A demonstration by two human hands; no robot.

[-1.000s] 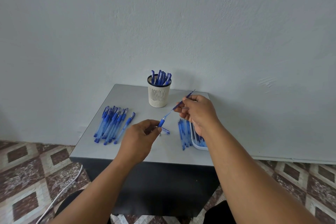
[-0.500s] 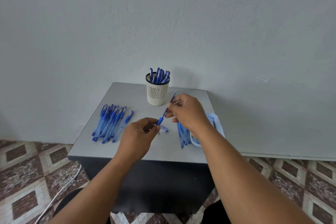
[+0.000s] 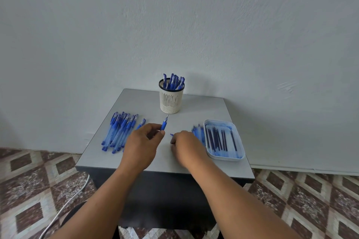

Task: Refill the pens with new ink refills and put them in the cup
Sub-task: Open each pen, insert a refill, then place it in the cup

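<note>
The left hand [image 3: 142,142] holds a blue pen [image 3: 164,124] above the grey counter [image 3: 196,106]. Its thumb and fingers pinch the pen low down, and the thin metal tip points up and away toward the cup [image 3: 171,99]. The tip is near the bottom of the cup but does not touch it.

The right hand [image 3: 185,146] rests low on the counter, just beside the left hand. Its fingers are curled down onto something small and blue [image 3: 171,134] that peeks out at the fingertips. What that thing is cannot be told, nor if the hand grips it.

The white cup stands at the back of the counter, full of blue pens [image 3: 173,81] standing up. A pile of blue pens [image 3: 121,131] lies on the left side, and the left hand covers part of it. More clear blue pens [image 3: 198,132] lie just to the right of the right hand. Next to them is a white tray [image 3: 238,142] with dark ink refills [image 3: 218,139] lying side by side in it. The tray has blue ink stains inside.

A white cable [image 3: 64,207] lies on the tiled floor [image 3: 29,180] at the left.
</note>
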